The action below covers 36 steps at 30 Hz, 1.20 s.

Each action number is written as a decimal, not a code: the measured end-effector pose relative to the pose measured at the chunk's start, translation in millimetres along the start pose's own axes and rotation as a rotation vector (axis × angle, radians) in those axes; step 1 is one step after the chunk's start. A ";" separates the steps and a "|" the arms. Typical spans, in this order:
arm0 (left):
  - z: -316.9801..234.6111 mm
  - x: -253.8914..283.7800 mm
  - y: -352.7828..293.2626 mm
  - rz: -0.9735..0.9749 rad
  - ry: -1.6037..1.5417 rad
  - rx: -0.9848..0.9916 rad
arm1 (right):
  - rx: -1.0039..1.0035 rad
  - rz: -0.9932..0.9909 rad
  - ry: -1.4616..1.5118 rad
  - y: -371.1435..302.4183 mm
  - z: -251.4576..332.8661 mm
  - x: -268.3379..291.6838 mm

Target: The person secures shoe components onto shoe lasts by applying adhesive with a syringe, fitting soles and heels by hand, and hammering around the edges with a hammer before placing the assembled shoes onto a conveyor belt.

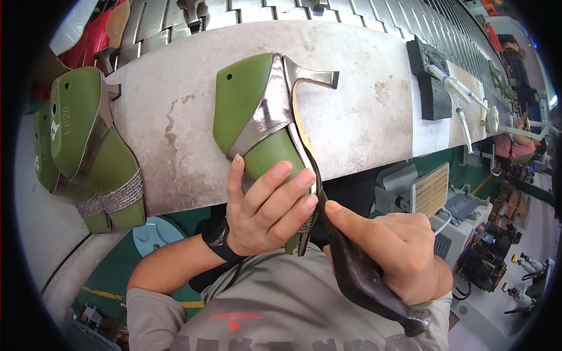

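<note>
A high-heeled sandal with a shiny pewter strap lies on its side around a green shoe last, its heel pointing right. My left hand holds its front part, thumb and fingers laid across the last and the sole edge. In my right hand is a dark metal hand tool with a slim end and a rounded knob. The index finger stretches along the tool, whose slim end meets the sole edge beside my left fingertips. The palm side of my right hand is hidden.
More sandals on green lasts stand at the left of the pale worktable. A slatted metal conveyor runs behind. At the right are a black foam block and syringe-like tubes. A blue round stool is below.
</note>
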<state>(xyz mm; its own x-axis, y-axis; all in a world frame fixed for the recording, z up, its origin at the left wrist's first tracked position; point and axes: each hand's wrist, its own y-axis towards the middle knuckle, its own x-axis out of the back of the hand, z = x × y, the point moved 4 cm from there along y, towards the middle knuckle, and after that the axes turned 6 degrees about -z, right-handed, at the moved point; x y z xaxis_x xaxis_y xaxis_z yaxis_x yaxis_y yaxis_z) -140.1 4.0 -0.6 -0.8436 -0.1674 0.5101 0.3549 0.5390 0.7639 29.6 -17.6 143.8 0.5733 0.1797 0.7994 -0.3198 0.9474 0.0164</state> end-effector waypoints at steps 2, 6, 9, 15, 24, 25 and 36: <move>-0.2 2.1 6.5 0.029 0.004 -0.015 | -0.004 -0.020 -0.055 0.4 3.3 -2.7; 1.9 6.2 4.5 0.074 -0.038 0.022 | -0.044 -0.060 -0.057 -0.8 -1.0 -6.9; 4.2 12.6 8.0 0.098 -0.127 0.040 | -0.084 -0.156 0.028 -9.1 -7.2 -7.5; 6.4 13.7 8.9 0.120 -0.130 0.010 | 0.006 -0.186 -0.041 -23.0 -1.7 -5.4; 3.8 11.4 4.2 0.118 -0.079 -0.010 | 0.008 -0.322 0.044 -24.9 -7.2 -11.7; 4.7 11.0 4.0 0.113 -0.076 -0.015 | 0.005 -0.328 0.049 -26.5 -11.7 -11.5; 4.0 6.9 3.3 0.080 -0.026 -0.072 | -0.293 -0.507 0.400 -58.5 -62.6 -15.2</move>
<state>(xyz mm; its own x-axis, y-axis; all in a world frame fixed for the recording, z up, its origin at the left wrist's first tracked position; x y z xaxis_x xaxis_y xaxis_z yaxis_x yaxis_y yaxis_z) -146.4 7.9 3.9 -0.8211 -0.1038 0.5612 0.4494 0.4886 0.7479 86.8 -59.1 93.1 0.8489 -0.2724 0.4530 0.2441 0.9621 0.1212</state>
